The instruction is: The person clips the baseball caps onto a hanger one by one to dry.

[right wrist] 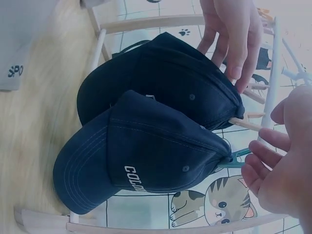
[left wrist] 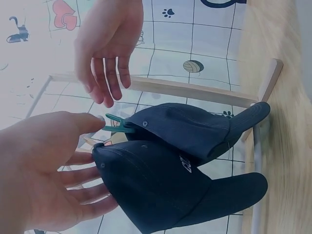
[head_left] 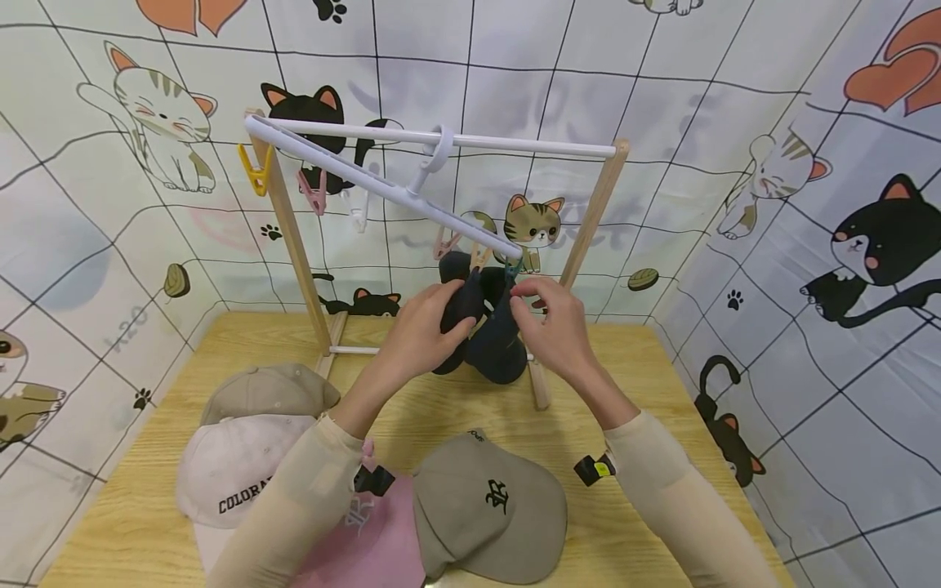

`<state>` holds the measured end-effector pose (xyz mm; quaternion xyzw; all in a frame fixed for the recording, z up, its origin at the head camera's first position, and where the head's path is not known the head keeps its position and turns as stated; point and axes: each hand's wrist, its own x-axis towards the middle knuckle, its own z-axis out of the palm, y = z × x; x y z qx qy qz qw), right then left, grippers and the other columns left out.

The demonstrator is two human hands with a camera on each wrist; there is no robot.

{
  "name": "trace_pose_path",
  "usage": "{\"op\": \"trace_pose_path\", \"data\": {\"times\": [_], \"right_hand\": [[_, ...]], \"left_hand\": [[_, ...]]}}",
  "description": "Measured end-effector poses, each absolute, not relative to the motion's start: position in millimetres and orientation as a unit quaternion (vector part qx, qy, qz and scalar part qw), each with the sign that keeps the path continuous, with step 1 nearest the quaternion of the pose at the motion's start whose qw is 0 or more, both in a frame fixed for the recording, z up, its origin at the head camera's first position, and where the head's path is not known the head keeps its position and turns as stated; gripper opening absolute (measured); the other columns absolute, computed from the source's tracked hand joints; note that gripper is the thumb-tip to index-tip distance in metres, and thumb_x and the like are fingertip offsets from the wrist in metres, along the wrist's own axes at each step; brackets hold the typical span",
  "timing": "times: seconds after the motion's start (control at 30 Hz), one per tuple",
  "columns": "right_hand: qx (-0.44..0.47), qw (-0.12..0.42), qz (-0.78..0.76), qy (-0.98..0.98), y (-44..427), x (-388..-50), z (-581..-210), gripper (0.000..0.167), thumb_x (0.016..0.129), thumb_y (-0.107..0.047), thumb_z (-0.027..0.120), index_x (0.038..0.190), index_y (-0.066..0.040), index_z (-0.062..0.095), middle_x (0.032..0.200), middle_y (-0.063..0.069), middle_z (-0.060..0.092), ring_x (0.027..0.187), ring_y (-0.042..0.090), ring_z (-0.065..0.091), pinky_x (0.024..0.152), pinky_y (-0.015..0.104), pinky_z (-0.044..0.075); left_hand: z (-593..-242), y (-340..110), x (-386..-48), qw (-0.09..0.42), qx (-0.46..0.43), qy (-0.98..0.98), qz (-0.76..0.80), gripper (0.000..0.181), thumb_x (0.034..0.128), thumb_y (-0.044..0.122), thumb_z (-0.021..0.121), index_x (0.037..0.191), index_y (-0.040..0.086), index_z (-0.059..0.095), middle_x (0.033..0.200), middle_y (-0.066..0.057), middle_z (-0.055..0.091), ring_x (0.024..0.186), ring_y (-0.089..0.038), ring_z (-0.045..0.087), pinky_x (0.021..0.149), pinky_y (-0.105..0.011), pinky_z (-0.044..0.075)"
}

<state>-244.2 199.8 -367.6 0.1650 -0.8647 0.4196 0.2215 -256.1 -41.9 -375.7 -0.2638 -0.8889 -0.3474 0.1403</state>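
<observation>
Two dark navy caps hang by clips from the right end of a pale hanger (head_left: 367, 181). A green clip (right wrist: 234, 161) holds the right cap (head_left: 500, 351), which bears white lettering; a beige clip (head_left: 480, 256) holds the left cap (head_left: 461, 309). My left hand (head_left: 422, 331) rests against the left cap, its fingers fairly straight along the crown and its thumb free. Beside the green clip, my right hand (right wrist: 287, 156) has loosely bent fingers, apart from the clip and the right cap, with nothing in them.
The hanger's hook sits on the white rod (head_left: 529, 145) of a wooden-legged rack. Other clips, including a yellow clip (head_left: 256, 170), hang along its left half. On the table (head_left: 625, 506) lie a beige cap (head_left: 272, 392), a pale Colorado cap (head_left: 243, 457), a pink cap (head_left: 367, 539) and a khaki cap (head_left: 492, 506).
</observation>
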Motion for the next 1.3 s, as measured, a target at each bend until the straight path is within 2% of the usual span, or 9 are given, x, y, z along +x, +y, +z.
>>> {"op": "trace_pose_path", "data": {"times": [0.2, 0.37, 0.5, 0.63, 0.83, 1.3], "right_hand": [[0.179, 0.218, 0.416, -0.864, 203.6, -233.7, -372.8, 0.026, 0.109, -0.017, 0.068, 0.128, -0.003, 0.078, 0.14, 0.016, 0.075, 0.126, 0.038, 0.07, 0.107, 0.059, 0.057], [0.189, 0.222, 0.405, -0.867, 205.1, -227.0, -373.5, 0.03, 0.109, -0.018, 0.068, 0.132, -0.003, 0.077, 0.145, 0.015, 0.074, 0.13, 0.036, 0.07, 0.109, 0.054, 0.056], [0.194, 0.219, 0.403, -0.867, 205.9, -223.1, -372.9, 0.034, 0.109, -0.022, 0.068, 0.135, -0.003, 0.076, 0.149, 0.014, 0.073, 0.138, 0.036, 0.067, 0.115, 0.056, 0.053], [0.201, 0.217, 0.402, -0.866, 205.6, -220.0, -373.5, 0.038, 0.108, -0.024, 0.069, 0.139, -0.003, 0.075, 0.151, 0.013, 0.071, 0.143, 0.036, 0.064, 0.118, 0.06, 0.051], [0.216, 0.218, 0.394, -0.866, 202.3, -215.1, -375.6, 0.043, 0.107, -0.025, 0.07, 0.144, -0.004, 0.072, 0.156, 0.014, 0.069, 0.148, 0.037, 0.063, 0.123, 0.064, 0.048], [0.257, 0.216, 0.397, -0.854, 187.3, -212.0, -378.2, 0.047, 0.107, -0.022, 0.072, 0.15, -0.004, 0.067, 0.16, 0.019, 0.066, 0.152, 0.039, 0.061, 0.125, 0.064, 0.048]], "left_hand": [[-378.9, -51.9, -241.0, 0.141, -0.273, -0.886, -0.347, 0.07, 0.106, 0.031, 0.081, 0.164, 0.001, 0.055, 0.161, -0.023, 0.062, 0.148, -0.044, 0.063, 0.121, -0.059, 0.055], [-382.0, -58.9, -227.3, 0.143, -0.262, -0.885, -0.356, 0.072, 0.1046, 0.032, 0.083, 0.164, 0.003, 0.055, 0.163, -0.022, 0.06, 0.151, -0.043, 0.061, 0.124, -0.06, 0.052], [-384.1, -62.2, -214.8, 0.138, -0.248, -0.887, -0.364, 0.076, 0.103, 0.035, 0.085, 0.165, 0.004, 0.055, 0.165, -0.021, 0.058, 0.152, -0.044, 0.06, 0.124, -0.062, 0.051], [-386.5, -65.3, -201.6, 0.121, -0.24, -0.887, -0.375, 0.08, 0.1017, 0.037, 0.086, 0.167, 0.005, 0.052, 0.167, -0.021, 0.057, 0.155, -0.045, 0.057, 0.125, -0.065, 0.05], [-394.6, -72.6, -182.7, 0.069, -0.229, -0.885, -0.4, 0.082, 0.102, 0.041, 0.085, 0.169, 0.009, 0.05, 0.173, -0.015, 0.054, 0.161, -0.042, 0.052, 0.127, -0.065, 0.047], [-429.4, -97.2, -146.9, 0.049, -0.204, -0.891, -0.403, 0.08, 0.1028, 0.041, 0.083, 0.165, 0.002, 0.053, 0.163, -0.02, 0.064, 0.153, -0.044, 0.061, 0.124, -0.064, 0.05]]}}
